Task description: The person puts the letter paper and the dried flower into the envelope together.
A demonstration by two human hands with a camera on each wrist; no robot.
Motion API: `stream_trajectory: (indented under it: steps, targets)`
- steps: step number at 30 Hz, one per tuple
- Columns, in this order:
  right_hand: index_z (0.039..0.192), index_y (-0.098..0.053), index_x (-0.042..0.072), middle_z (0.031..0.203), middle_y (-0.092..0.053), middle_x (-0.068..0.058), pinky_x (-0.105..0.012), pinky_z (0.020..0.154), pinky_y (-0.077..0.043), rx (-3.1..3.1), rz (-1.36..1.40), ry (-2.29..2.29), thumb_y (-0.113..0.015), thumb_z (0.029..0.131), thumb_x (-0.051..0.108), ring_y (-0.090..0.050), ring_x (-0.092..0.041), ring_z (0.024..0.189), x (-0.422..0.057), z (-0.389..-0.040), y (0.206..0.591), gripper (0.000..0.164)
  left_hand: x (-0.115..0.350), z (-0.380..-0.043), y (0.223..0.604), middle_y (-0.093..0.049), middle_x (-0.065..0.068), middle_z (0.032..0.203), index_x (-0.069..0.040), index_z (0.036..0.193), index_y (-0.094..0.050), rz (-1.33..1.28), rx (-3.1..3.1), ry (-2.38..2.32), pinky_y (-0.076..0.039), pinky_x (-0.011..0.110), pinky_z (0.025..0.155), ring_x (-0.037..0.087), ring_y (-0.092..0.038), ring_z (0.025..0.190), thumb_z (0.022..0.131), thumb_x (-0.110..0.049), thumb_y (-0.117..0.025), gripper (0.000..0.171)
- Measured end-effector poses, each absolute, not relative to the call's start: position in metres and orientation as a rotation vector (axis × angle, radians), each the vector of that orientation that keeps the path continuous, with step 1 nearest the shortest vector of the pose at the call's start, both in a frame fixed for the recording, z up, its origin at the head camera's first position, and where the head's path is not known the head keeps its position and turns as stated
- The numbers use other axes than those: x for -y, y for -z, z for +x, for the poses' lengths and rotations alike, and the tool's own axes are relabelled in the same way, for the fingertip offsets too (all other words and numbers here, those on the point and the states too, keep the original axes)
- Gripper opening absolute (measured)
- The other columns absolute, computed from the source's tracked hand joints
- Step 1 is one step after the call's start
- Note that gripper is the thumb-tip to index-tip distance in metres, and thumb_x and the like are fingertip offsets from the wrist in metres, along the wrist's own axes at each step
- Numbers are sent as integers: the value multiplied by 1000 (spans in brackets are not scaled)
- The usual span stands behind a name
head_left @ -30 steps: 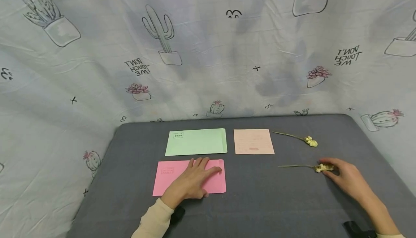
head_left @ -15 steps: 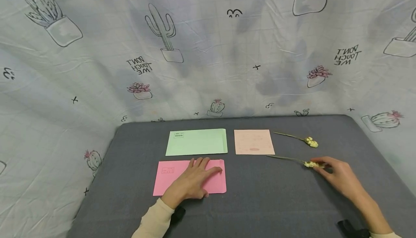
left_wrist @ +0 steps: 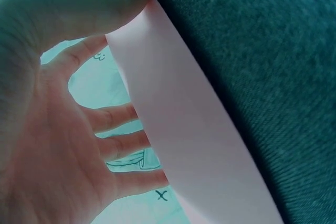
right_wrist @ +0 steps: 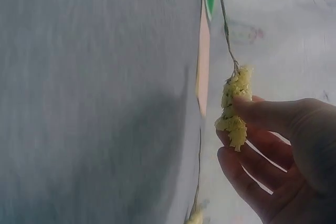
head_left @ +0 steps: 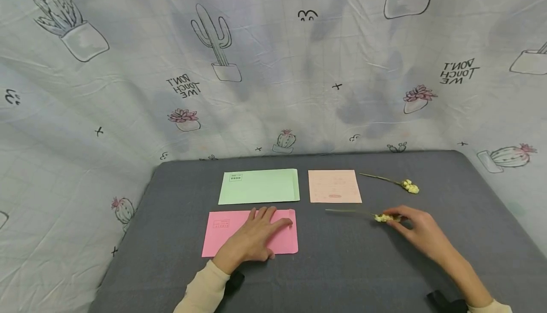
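Head view: the held flower (head_left: pixel 383 218) is seen shifted leftward from half a second earlier, pinched at its blossom in the right grip (head_left: pixel 419 230) and raised off the grey table (head_left: pixel 342 265). Its stem tip is thereby brought nearer the pink envelope (head_left: pixel 226 227), though a gap remains, so the carrying step is judged to be under way. The left grip (head_left: pixel 254 239) is kept spread on the envelope's right half, fingers resting on smooth, flat paper. The blossom is clustered and crinkled, pale yellow, on a thin, wiry stem. Beyond, a rectangular green envelope (head_left: pixel 258 187), a nearly square peach card (head_left: pixel 335 186) and a second flower (head_left: pixel 410 187) are laid left to right on the matte, woven surface.
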State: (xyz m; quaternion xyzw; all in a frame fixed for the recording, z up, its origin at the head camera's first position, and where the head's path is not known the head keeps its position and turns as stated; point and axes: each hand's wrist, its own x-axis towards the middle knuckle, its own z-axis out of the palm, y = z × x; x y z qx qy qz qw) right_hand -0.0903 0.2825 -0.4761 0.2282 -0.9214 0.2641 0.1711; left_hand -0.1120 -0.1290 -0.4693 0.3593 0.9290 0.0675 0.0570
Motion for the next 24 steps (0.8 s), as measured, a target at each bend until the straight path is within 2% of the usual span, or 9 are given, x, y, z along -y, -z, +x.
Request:
stream_trajectory:
  steps: [7, 24]
  targets:
    - [101, -72, 11, 94, -71, 4, -27, 65, -54, 2644, 726, -774, -81, 71, -3, -62, -3, 79, -260, -93, 478, 34, 129, -113, 470, -43, 10, 137, -30, 139, -48, 1098, -2831, -213, -31, 57, 108, 27, -42, 125, 66, -30, -88, 83]
    - [103, -73, 15, 94, -70, 8, -26, 64, -52, 2627, 886, -957, -80, 75, -1, -60, 0, 78, -220, -101, 485, 32, 131, -114, 470, -43, 10, 135, -30, 138, -48, 1077, -2818, -264, -31, 58, 107, 28, -42, 123, 65, -26, -88, 83]
